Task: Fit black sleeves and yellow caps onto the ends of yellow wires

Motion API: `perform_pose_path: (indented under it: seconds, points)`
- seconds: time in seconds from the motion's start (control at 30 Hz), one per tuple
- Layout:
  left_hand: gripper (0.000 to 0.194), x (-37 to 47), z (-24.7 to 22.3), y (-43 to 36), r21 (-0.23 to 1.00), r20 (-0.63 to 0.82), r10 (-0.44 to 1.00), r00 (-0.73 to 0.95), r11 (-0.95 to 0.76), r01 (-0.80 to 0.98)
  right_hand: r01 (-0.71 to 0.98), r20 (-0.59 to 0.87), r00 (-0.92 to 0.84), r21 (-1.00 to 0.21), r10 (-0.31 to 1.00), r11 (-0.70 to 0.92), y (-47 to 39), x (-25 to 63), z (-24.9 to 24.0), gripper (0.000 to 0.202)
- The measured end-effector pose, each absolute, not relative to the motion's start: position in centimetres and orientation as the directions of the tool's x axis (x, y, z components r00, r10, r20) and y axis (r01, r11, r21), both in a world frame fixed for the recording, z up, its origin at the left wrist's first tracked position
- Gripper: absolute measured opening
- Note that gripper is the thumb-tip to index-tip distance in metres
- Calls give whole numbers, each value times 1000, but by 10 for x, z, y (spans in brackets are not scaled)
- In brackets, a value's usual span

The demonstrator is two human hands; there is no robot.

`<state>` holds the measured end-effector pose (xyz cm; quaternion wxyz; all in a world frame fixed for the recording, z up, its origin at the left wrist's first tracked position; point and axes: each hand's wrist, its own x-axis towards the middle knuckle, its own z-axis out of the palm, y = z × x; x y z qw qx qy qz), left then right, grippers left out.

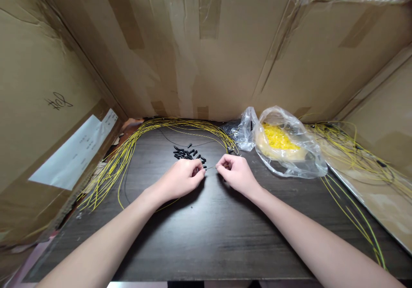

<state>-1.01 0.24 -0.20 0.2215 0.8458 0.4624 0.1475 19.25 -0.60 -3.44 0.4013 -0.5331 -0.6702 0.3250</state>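
Near the middle of the dark table, my left hand point(188, 177) pinches a thin wire point(210, 168) that spans the small gap to my right hand point(234, 172). The fingers of my right hand are closed at the other end of that wire; anything else between them is too small to make out. Just behind my left hand lies a pile of small black sleeves point(184, 153). A bundle of yellow wires point(135, 140) curves from the left side round behind the pile, and one yellow wire passes under my left wrist.
Behind and right of my right hand sits an open clear bag point(289, 168) with small yellow pieces point(278, 137). Another plastic bag point(247, 129) adjoins it. More yellow wires point(357, 146) lie on cardboard at right. Cardboard walls point(193, 65) enclose the table point(199, 245).
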Motion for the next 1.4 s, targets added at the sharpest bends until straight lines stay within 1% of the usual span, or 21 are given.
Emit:
perform_pose_path:
  seconds: [0.1,0.2,0.27,0.37,0.43,0.83,1.1,1.17,1.3,1.33,1.4]
  points:
    - [23,-11,-3,3,494,54,840,540,-492,717,477,219,-179,-833,959,279,-7,193,-32,10]
    - [22,-12,-4,2,466,60,826,561,-520,716,542,335,-224,-738,915,402,-10,193,-31,16]
    - [22,-12,-4,2,444,68,819,570,-536,718,578,386,-266,-670,884,466,-12,192,-32,16]
    - [23,-11,-3,1,425,70,811,581,-551,718,586,380,-336,-632,862,507,-13,191,-34,10]
    - [24,-11,-3,0,420,67,806,588,-557,716,584,367,-349,-635,862,506,-13,191,-35,11]
    - [26,-10,-3,1,395,62,810,584,-557,731,577,360,-296,-672,885,465,-11,187,-33,11]
    - [24,-14,1,2,347,49,854,518,-501,793,628,310,-69,-725,948,283,-1,197,-39,13]
    - [24,-14,1,2,338,48,854,518,-502,796,660,300,-75,-700,951,273,0,199,-39,14]
    - [24,-14,1,3,326,50,846,530,-515,792,724,247,-151,-631,957,277,-4,201,-32,17]
    - [24,-14,1,4,326,54,844,534,-521,789,737,247,-162,-613,955,284,-6,201,-29,20]
    - [24,-14,0,3,329,63,836,545,-533,780,773,294,-168,-553,941,311,-10,201,-23,25]
